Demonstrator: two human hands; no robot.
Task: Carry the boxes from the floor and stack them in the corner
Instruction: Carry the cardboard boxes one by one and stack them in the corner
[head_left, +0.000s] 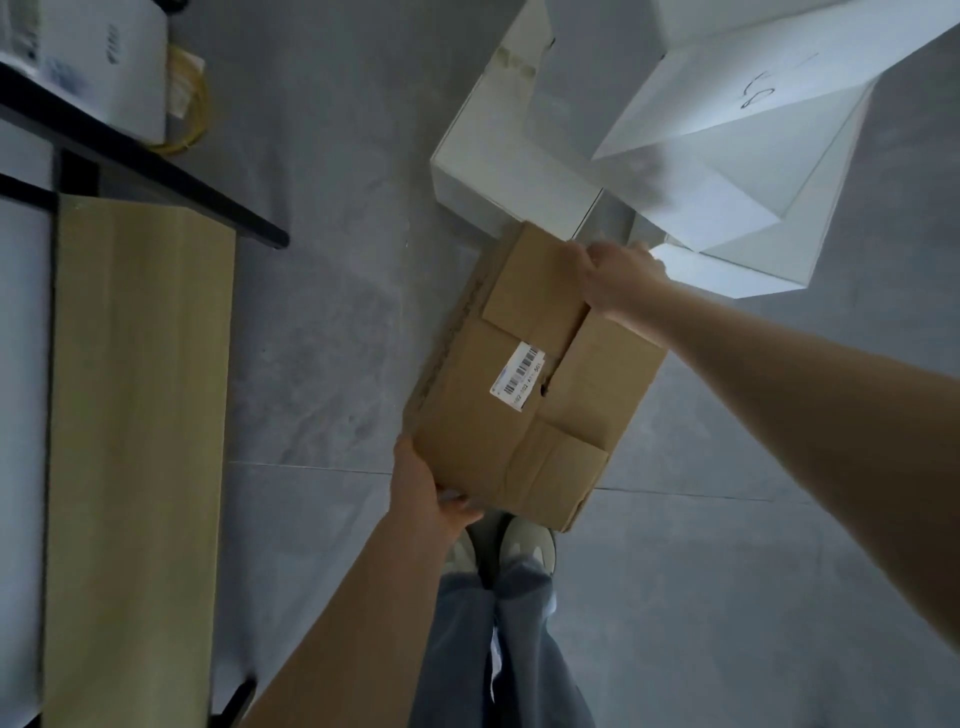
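Head view, one cardboard box (530, 384), perhaps three white boxes (727, 135)

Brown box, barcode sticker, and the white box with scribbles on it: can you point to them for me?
Brown box (467, 441), head view, bare cardboard on its top face.
Barcode sticker (519, 375), head view, middle of the white label.
White box (727, 119), head view, its top face beside the handwriting.

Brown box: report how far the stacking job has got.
In hand: the brown box is gripped at opposite corners, left hand near, right hand far. Whether it is clear of the floor is unclear. Done: cannot tell; no finished stack shows. Left: white boxes lie loosely just beyond it.
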